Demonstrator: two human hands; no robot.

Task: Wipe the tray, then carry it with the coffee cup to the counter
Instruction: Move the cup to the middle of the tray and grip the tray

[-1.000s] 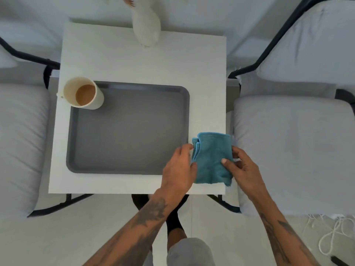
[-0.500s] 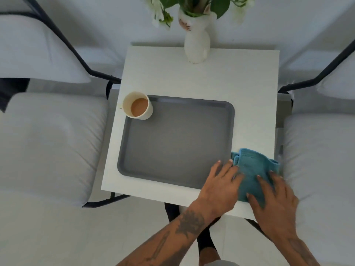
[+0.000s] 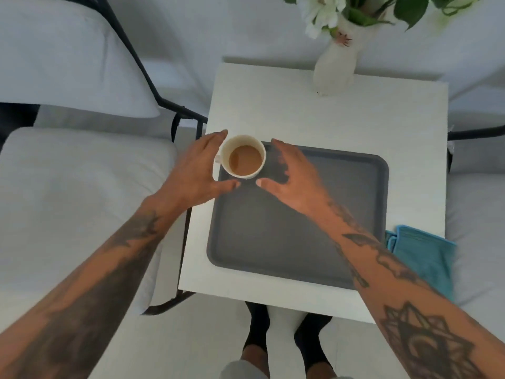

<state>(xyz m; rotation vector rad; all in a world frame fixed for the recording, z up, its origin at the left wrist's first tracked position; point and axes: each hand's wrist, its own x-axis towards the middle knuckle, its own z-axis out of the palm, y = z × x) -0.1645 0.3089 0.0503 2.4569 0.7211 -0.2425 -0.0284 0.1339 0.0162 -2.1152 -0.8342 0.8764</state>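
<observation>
A grey rectangular tray [image 3: 295, 242] lies on a small white table [image 3: 328, 116]. A white cup of coffee [image 3: 243, 156] stands at the tray's far left corner, its handle pointing left. My left hand [image 3: 195, 173] is open just left of the cup, fingers spread around it, thumb below. My right hand [image 3: 293, 179] is open just right of the cup, over the tray. Neither hand clearly touches the cup. A folded blue cloth [image 3: 422, 255] lies on the table's right front edge beside the tray.
A white vase with flowers [image 3: 334, 69] stands at the table's far edge. Black-framed chairs with pale cushions [image 3: 68, 187] flank the table on both sides. My feet [image 3: 284, 343] are below the table's near edge.
Both hands have let go of the blue cloth, now lying at the right edge, and have moved up and left to either side of the cup. The view has shifted left.
</observation>
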